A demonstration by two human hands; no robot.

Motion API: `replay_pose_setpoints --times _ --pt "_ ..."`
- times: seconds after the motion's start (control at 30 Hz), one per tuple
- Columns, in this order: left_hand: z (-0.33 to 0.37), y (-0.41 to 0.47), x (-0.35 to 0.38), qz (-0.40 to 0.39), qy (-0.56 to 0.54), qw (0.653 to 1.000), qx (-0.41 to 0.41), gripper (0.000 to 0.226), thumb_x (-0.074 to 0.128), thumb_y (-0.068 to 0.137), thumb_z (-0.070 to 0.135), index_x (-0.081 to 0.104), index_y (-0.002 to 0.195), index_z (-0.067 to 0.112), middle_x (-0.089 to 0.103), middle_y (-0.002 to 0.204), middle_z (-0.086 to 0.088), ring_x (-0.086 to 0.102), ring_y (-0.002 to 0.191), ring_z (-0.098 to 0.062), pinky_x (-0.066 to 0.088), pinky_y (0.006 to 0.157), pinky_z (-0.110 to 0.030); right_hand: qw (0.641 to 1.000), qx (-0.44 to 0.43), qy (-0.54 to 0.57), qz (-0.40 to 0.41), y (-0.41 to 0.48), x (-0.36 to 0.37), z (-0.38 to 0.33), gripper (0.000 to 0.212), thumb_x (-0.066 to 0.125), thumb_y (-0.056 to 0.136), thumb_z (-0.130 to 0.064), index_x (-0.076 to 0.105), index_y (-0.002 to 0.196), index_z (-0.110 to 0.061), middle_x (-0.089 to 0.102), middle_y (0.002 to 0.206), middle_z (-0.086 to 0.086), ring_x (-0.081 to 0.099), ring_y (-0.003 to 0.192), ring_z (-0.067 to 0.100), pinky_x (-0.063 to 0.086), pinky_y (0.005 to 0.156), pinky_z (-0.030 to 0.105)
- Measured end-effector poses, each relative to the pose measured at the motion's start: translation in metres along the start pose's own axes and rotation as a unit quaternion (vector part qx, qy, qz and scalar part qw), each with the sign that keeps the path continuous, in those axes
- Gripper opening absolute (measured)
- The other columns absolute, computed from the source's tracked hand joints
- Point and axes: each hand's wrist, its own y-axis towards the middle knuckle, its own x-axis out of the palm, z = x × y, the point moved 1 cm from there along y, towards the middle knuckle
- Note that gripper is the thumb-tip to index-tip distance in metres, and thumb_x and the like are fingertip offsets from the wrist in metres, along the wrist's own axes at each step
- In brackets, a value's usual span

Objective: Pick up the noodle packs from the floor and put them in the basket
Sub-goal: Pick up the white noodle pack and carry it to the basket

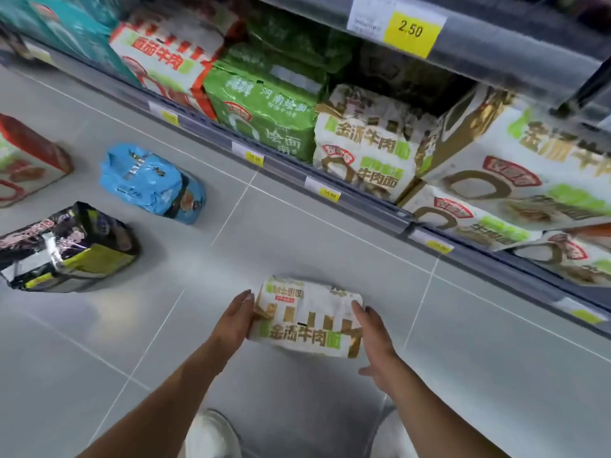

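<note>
White-and-gold noodle pack (307,320) sits low at the grey tiled floor (297,233), in front of the shelf (284,171). At its two ends the left hand (236,320) and the right hand (373,338) press it with straight fingers held together. A blue pack (150,183) and a black pack (66,246) lie further left.

Floor (297,233): pale grey tiles, grout lines, beneath the grip. Shelving (363,209): grey metal, beyond and right; yellow price tags (410,29) along edges

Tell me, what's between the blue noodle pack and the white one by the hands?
Nothing but bare grey floor tiles between the blue pack and the white pack, seen in the head view.
</note>
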Motion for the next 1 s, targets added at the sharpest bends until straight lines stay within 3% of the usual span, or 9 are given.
replay_pose_setpoints --times 0.07,0.13,0.2,0.27,0.3,0.43,0.67,0.87,1.0 --pt "-0.003 0.027 0.008 -0.04 -0.03 0.998 -0.042 0.036 0.028 0.109 0.045 0.061 0.103 0.031 0.068 0.088 0.02 0.06 0.082 -0.008 0.038 0.086 -0.032 0.999 0.02 0.048 -0.001 0.036 0.008 0.014 0.08 0.047 0.078 -0.087 0.043 0.146 -0.045 0.06 0.142 -0.002 0.06 0.115 0.032 0.033 0.104 0.072" --pt "-0.015 0.053 0.016 -0.087 -0.072 0.991 -0.072 0.052 0.025 0.106 0.054 0.07 0.104 0.028 0.079 0.079 0.013 0.074 0.073 -0.012 0.051 0.079 -0.031 0.996 0.035 0.081 -0.013 0.059 0.015 0.022 0.087 0.043 0.069 -0.094 0.057 0.136 -0.041 0.075 0.122 0.002 0.07 0.104 0.032 0.033 0.105 0.069" --pt "-0.031 0.076 0.023 -0.117 -0.112 0.983 -0.085 0.065 0.023 0.103 0.062 0.072 0.121 0.024 0.08 0.102 -0.003 0.078 0.09 -0.024 0.059 0.078 -0.036 0.991 0.046 0.125 -0.024 0.068 0.023 0.025 0.079 0.038 0.083 -0.085 0.068 0.127 -0.027 0.078 0.111 0.01 0.074 0.092 0.033 0.048 0.097 0.056" --pt "-0.039 0.086 0.025 -0.143 -0.145 0.975 -0.089 0.067 0.021 0.103 0.062 0.07 0.127 0.023 0.076 0.118 -0.01 0.074 0.105 -0.033 0.058 0.09 -0.046 0.985 0.037 0.164 -0.045 0.078 0.027 0.029 0.073 0.037 0.091 -0.076 0.07 0.124 -0.02 0.077 0.112 0.016 0.076 0.09 0.037 0.06 0.073 0.044" --pt "-0.042 0.087 0.026 -0.155 -0.157 0.972 -0.086 0.067 0.02 0.104 0.061 0.069 0.129 0.023 0.074 0.121 -0.012 0.072 0.109 -0.035 0.056 0.095 -0.049 0.982 0.029 0.175 -0.058 0.079 0.028 0.03 0.073 0.038 0.09 -0.075 0.07 0.125 -0.02 0.077 0.113 0.016 0.076 0.094 0.039 0.061 0.072 0.045" --pt "-0.033 0.074 0.027 -0.152 -0.173 0.97 -0.081 0.066 0.021 0.105 0.059 0.068 0.13 0.02 0.074 0.12 -0.013 0.072 0.108 -0.035 0.054 0.097 -0.05 0.974 0.01 0.212 -0.08 0.07 0.028 0.029 0.069 0.039 0.093 -0.072 0.069 0.127 -0.021 0.077 0.115 0.015 0.074 0.103 0.039 0.058 0.091 0.055" --pt "0.011 0.012 0.007 -0.156 -0.17 0.971 -0.059 0.067 0.021 0.103 0.063 0.069 0.129 0.024 0.075 0.12 -0.012 0.072 0.109 -0.034 0.05 0.104 -0.055 0.97 0.006 0.226 -0.091 0.004 0.013 0.007 0.069 0.039 0.091 -0.075 0.069 0.128 -0.025 0.075 0.12 0.013 0.072 0.109 0.038 0.049 0.103 0.064" --pt "0.057 -0.083 -0.033 -0.182 -0.172 0.968 0.006 0.056 0.028 0.104 0.056 0.067 0.129 0.024 0.074 0.123 -0.009 0.071 0.112 -0.028 0.049 0.102 -0.046 0.969 -0.015 0.225 -0.103 -0.095 -0.009 -0.015 0.051 0.048 0.095 -0.061 0.068 0.127 -0.026 0.076 0.12 0.008 0.071 0.112 0.035 0.046 0.107 0.06" --pt "0.083 -0.141 -0.062 -0.177 -0.148 0.972 0.045 0.047 0.053 0.096 0.053 0.052 0.138 0.031 0.071 0.128 -0.002 0.069 0.117 -0.024 0.046 0.109 -0.049 0.979 -0.06 0.182 -0.073 -0.167 -0.016 -0.027 0.044 0.061 0.092 -0.054 0.058 0.131 -0.034 0.074 0.123 -0.001 0.072 0.109 0.024 0.054 0.1 0.056"
